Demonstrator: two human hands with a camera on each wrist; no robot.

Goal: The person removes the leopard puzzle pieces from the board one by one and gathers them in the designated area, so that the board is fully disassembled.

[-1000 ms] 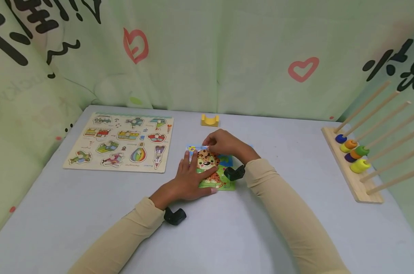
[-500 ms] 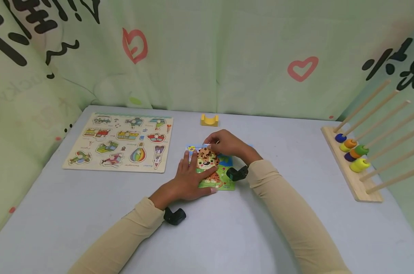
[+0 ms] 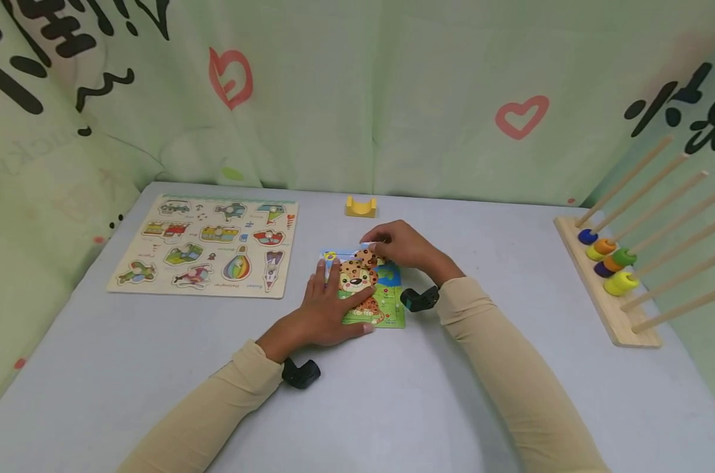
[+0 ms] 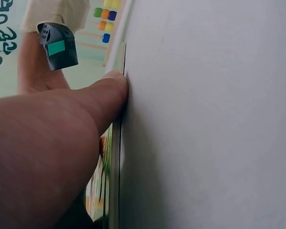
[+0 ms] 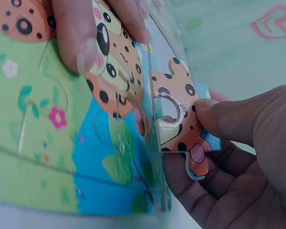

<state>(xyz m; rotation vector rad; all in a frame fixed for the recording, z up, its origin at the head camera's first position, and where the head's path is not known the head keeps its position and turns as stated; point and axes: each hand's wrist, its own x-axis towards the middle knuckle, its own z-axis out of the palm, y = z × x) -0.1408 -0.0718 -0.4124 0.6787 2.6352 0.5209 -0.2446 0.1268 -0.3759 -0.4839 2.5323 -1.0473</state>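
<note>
A leopard jigsaw puzzle [image 3: 392, 299] in a flat tray lies at the middle of the table. My left hand [image 3: 330, 315] rests spread over its left side, fingers straight on the picture and thumb along the near edge. Between thumb and fingers, my right hand [image 3: 407, 246] pinches a spotted puzzle piece [image 5: 181, 90] with an ear on it. That piece is raised and tilted at the puzzle's far edge, as the right wrist view shows. In the left wrist view the left thumb [image 4: 105, 98] touches the tray's edge.
A wooden vehicle peg puzzle board [image 3: 200, 289] lies to the left. Behind the leopard puzzle sits a yellow cradle-shaped block [image 3: 360, 207]. At the right stands a wooden rack [image 3: 614, 282] with tall pegs and several coloured beads. A green printed curtain [image 3: 375, 98] hangs behind the table.
My right hand has shifted slightly right, and the pinched spotted piece now shows lifted and tilted from the puzzle. The left hand has stayed in place.
</note>
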